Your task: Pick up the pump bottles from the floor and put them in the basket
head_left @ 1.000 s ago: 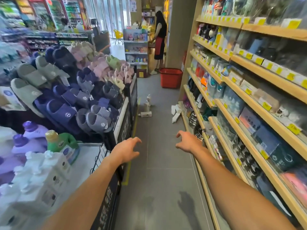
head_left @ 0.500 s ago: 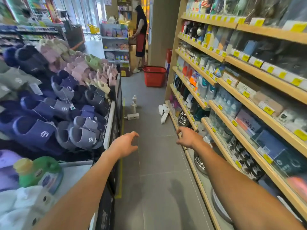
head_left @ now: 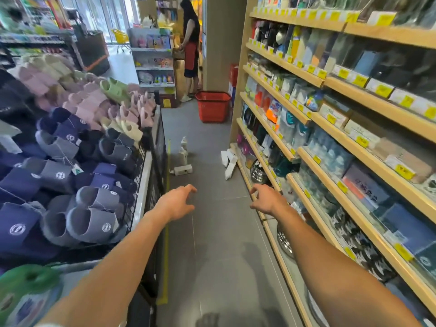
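Head view: a shop aisle is seen, with both arms stretched forward above the grey floor. The left hand is held in the air with its fingers spread and loosely bent, and nothing is gripped by it. The right hand is held the same way, fingers relaxed and apart, and nothing is held in it either. The two hands are kept apart from each other and well short of the pump bottles. One white pump bottle is laid on its side on the floor near the foot of the slipper stand. Just behind it, upright bottles are stood close together. A heap of white bottles is scattered on the floor against the bottom of the wooden shelves on the right; how many are in it cannot be told. The red basket is set on the floor further down the aisle, beyond all the bottles, beside the end of the shelves. Behind the basket a person in black and red is stood at a small display rack.
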Motion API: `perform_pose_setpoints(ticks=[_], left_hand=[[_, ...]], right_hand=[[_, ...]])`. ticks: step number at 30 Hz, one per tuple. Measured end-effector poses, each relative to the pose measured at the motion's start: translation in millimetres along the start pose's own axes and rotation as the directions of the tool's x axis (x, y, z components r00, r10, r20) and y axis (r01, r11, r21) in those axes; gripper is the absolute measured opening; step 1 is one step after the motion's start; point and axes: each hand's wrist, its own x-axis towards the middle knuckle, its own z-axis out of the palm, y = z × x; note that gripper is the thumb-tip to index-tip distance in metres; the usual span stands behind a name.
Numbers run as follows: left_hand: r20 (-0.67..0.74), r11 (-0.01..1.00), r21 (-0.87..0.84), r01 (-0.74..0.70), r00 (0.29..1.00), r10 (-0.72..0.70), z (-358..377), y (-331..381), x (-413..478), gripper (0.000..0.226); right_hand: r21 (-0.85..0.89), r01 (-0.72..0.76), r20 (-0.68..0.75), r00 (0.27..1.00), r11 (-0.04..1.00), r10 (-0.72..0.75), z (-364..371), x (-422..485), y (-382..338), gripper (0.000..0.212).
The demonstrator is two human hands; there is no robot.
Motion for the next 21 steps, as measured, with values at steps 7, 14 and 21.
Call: perform_pose_setpoints(ticks=[7,14,21], left_hand=[[0.003,0.998,0.054,0.030,1.000,-0.030,-29.9,7.1,78.2,0.055],[0.012,0.998,0.059,0.032,0.999,-0.032,-32.0,-3.4,145.5,0.057],[0.045,0.999,0.042,0.000,0.999,-0.001,-35.4,-29.2,235.8,0.058]], right_hand=[[0.096,0.017,0.033,0.999,0.995,-0.020,-24.6,87.5,18.6,0.046],[0.084,0.082,0.080,0.993,0.993,-0.089,-22.8,167.3,5.7,0.045],[0.104,0.131,0.077,0.987,0.986,-0.139,-30.8,246.1,-20.8,0.038]])
